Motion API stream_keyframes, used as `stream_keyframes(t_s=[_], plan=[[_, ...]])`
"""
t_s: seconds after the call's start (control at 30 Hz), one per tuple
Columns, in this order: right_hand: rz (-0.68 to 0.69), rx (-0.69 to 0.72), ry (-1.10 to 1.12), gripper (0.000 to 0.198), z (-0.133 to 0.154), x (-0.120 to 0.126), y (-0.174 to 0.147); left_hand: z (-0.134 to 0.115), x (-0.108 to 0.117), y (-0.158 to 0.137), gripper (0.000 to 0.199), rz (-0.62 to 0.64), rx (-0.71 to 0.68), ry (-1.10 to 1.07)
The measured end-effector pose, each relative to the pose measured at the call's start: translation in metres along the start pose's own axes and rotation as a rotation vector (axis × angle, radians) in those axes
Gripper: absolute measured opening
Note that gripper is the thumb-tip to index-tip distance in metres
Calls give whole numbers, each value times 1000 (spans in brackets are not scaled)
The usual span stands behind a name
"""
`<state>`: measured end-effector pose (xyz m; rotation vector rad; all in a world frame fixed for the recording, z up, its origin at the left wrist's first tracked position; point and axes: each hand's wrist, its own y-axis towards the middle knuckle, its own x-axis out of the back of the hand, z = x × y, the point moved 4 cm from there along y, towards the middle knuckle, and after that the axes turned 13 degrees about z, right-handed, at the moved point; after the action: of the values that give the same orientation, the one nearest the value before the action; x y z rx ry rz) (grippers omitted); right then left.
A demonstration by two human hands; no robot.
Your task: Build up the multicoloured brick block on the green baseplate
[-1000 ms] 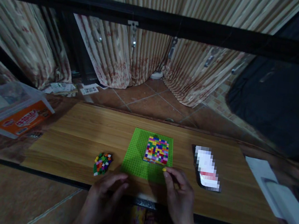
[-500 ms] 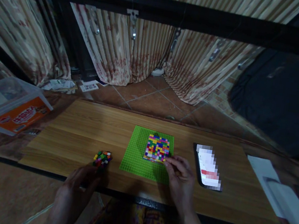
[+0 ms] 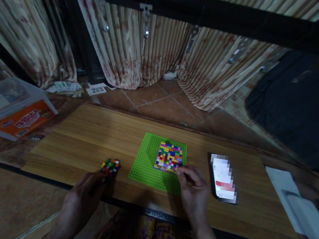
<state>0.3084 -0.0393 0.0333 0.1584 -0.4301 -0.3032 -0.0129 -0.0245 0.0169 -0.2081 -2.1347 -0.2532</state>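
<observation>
head-worn view, facing forward and down across table (image 3: 93,137)

My green studded baseplate (image 3: 141,168) lies flat, about midway along the desk (image 3: 104,127), between its front and back edges. On it sits my low, squarish brick block (image 3: 168,157), a mosaic of yellow, blue, red, white, pink and green, set toward the plate's back right corner with wider green margins left and front. I touch the block's front right corner. My loose bricks (image 3: 111,164), small and mixed in colour, lie heaped left of the plate, nearer the desk's front edge.
</observation>
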Motion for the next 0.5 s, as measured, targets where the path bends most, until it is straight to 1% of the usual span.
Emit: stream_keyframes(t_s=[0.3, 0.4, 0.47, 0.5], plan=[[21, 50, -153, 17, 11, 4, 1, -4, 0, -1, 22, 4, -43, -91], [-19, 58, -247, 18, 17, 4, -6, -8, 2, -4, 35, 2, -45, -40], [-43, 80, -291, 20, 25, -4, -13, -8, 3, -3, 46, 5, -18, 11], [-12, 104, -288, 20, 30, -12, -16, -8, 3, -2, 52, 7, -12, 27]])
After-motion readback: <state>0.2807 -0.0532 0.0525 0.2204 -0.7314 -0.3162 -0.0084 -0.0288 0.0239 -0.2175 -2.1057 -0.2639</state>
